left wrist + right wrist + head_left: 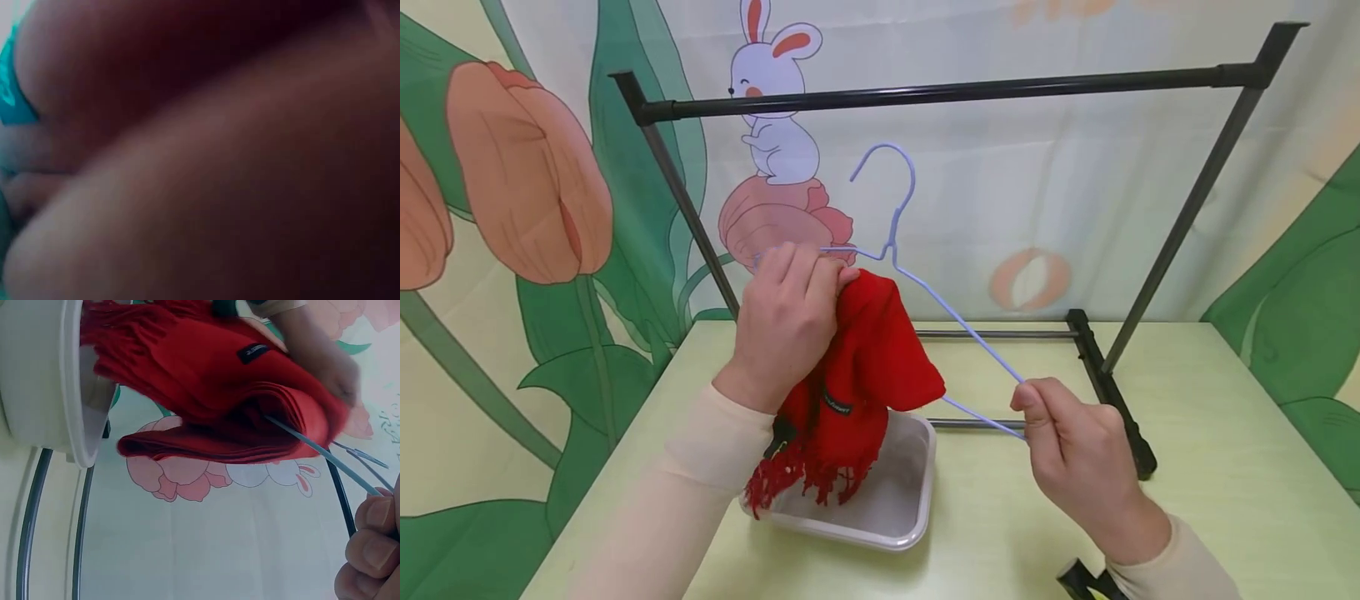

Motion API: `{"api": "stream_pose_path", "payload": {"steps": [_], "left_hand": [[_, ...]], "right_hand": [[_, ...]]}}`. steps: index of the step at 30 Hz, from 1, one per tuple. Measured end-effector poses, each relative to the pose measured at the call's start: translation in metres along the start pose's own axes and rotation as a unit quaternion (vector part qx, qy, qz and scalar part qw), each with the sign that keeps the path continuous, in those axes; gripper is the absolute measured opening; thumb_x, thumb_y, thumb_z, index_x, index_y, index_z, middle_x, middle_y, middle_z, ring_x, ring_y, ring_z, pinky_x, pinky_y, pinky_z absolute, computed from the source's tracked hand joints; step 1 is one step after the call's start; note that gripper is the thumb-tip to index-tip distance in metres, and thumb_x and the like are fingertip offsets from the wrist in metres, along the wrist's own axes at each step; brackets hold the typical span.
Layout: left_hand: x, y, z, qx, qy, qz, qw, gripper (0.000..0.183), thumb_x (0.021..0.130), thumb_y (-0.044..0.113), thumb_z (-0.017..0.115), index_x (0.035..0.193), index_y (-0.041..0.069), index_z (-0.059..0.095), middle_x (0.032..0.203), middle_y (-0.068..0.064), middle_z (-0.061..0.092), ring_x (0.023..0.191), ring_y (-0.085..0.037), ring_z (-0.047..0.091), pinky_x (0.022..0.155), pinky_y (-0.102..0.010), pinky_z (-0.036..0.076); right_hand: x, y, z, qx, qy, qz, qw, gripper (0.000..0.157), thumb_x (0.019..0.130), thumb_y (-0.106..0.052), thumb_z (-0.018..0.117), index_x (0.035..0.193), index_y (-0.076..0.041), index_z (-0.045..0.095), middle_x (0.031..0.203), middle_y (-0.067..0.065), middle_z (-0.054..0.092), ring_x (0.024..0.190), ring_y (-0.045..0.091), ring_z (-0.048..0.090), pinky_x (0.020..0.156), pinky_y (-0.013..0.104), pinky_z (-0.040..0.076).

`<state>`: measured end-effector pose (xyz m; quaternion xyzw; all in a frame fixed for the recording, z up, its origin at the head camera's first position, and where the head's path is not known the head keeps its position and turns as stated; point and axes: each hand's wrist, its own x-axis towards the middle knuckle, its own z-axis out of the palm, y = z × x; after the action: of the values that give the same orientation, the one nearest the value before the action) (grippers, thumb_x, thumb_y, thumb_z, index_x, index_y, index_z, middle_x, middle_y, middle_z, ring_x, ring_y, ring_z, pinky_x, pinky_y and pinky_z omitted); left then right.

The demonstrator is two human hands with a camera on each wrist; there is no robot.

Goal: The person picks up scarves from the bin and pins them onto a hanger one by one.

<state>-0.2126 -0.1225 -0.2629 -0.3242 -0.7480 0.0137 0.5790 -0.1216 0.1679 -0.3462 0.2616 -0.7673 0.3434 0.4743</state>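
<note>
A red fringed scarf point(880, 342) hangs folded through a light-purple wire hanger point(958, 317). My left hand point(790, 317) grips the scarf's top fold at the hanger's left arm, its thumb on the cloth. In my right hand point(1078, 458), curled fingers hold the hanger's right corner. The hook points up, below the rack's bar. In the right wrist view, the hanger's lower wire point(331, 459) runs inside the folded scarf point(206, 369), whose small black label faces out. The left wrist view is mostly blurred skin point(187, 187).
A black garment rack point(940, 93) stands on the pale green table point(1225, 467). Below the scarf sits a whitish plastic bin point(917, 500), with fringe hanging over it. A black object point(1078, 579) lies near my right wrist. Behind is a printed curtain point(1000, 192) with a rabbit and tulips.
</note>
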Motion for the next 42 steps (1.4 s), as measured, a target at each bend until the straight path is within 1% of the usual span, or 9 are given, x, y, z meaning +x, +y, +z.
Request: {"api": "stream_pose_path", "payload": {"steps": [6,11,16,20,23,28,34,38,42], "left_hand": [[-0.01,-0.022,0.008,0.032,-0.018,0.014,0.9992,0.028,0.109,0.011,0.063,0.084,-0.003,0.06,0.081,-0.018,0.06,0.074,-0.03,0.054,0.066,-0.041,0.047],[-0.023,-0.022,0.016,0.005,-0.111,-0.028,0.9934,0.019,0.107,0.01,0.065,0.093,-0.003,0.065,0.086,-0.019,0.064,0.079,-0.032,0.057,0.072,-0.041,0.051],[-0.036,-0.013,0.021,-0.134,-0.168,-0.151,0.9649,0.011,0.105,0.006,0.068,0.112,-0.002,0.067,0.1,-0.018,0.068,0.091,-0.033,0.064,0.086,-0.042,0.061],[-0.042,0.0,0.019,-0.211,-0.146,-0.24,0.9362,0.019,0.106,0.006,0.064,0.124,-0.001,0.063,0.106,-0.019,0.07,0.09,-0.031,0.067,0.081,-0.044,0.065],[-0.046,0.013,0.015,-0.235,-0.12,-0.267,0.927,0.02,0.107,0.009,0.062,0.124,-0.001,0.062,0.111,-0.019,0.07,0.092,-0.031,0.067,0.08,-0.044,0.066],[-0.054,0.034,0.01,-0.208,-0.07,-0.234,0.9471,0.022,0.106,0.019,0.058,0.114,-0.001,0.066,0.119,-0.02,0.067,0.11,-0.035,0.063,0.095,-0.049,0.058],[-0.062,0.068,0.008,-0.133,-0.086,-0.132,0.9785,0.04,0.095,0.044,0.073,0.081,0.01,0.059,0.079,-0.006,0.06,0.074,-0.022,0.056,0.068,-0.037,0.046],[-0.064,0.088,0.011,-0.061,-0.115,-0.096,0.9869,0.049,0.089,0.054,0.076,0.08,0.011,0.055,0.072,-0.003,0.056,0.066,-0.017,0.052,0.061,-0.031,0.043],[-0.065,0.091,0.014,-0.051,-0.124,-0.1,0.986,0.027,0.085,0.029,0.077,0.08,0.01,0.058,0.072,-0.004,0.059,0.065,-0.019,0.053,0.06,-0.031,0.045]], "right_hand": [[0.004,0.0,-0.006,0.034,0.022,0.028,0.999,0.051,0.114,-0.042,0.052,0.083,-0.005,0.068,0.052,-0.006,0.054,0.044,0.001,0.044,0.045,0.016,0.039],[0.005,0.002,-0.005,0.039,0.043,0.018,0.998,0.05,0.114,-0.038,0.054,0.082,-0.003,0.068,0.053,-0.004,0.054,0.041,0.003,0.042,0.045,0.017,0.037],[0.005,0.002,-0.002,0.031,0.059,0.02,0.998,0.052,0.114,-0.041,0.053,0.082,-0.003,0.067,0.053,-0.004,0.055,0.041,0.004,0.041,0.045,0.019,0.038],[0.008,0.002,-0.005,0.019,0.06,0.027,0.998,0.053,0.114,-0.043,0.052,0.082,-0.004,0.067,0.053,-0.004,0.055,0.041,0.005,0.041,0.044,0.02,0.037],[0.01,0.003,-0.007,0.005,0.056,0.02,0.998,0.052,0.115,-0.041,0.051,0.082,-0.003,0.068,0.054,-0.004,0.056,0.04,0.004,0.04,0.044,0.02,0.037],[0.011,0.001,-0.007,0.002,0.048,0.025,0.999,0.051,0.115,-0.039,0.051,0.083,-0.003,0.069,0.055,-0.004,0.056,0.041,0.003,0.041,0.045,0.02,0.038],[0.009,0.001,-0.006,0.004,0.046,0.038,0.998,0.051,0.115,-0.041,0.052,0.084,-0.004,0.069,0.055,-0.005,0.056,0.042,0.003,0.042,0.046,0.02,0.039],[0.007,0.0,-0.005,0.004,0.047,0.038,0.998,0.051,0.115,-0.041,0.052,0.084,-0.004,0.069,0.055,-0.005,0.055,0.042,0.004,0.041,0.045,0.02,0.039],[0.005,-0.001,-0.002,0.004,0.04,0.046,0.998,0.052,0.114,-0.044,0.051,0.084,-0.006,0.068,0.055,-0.007,0.055,0.042,0.003,0.04,0.043,0.02,0.037]]}}
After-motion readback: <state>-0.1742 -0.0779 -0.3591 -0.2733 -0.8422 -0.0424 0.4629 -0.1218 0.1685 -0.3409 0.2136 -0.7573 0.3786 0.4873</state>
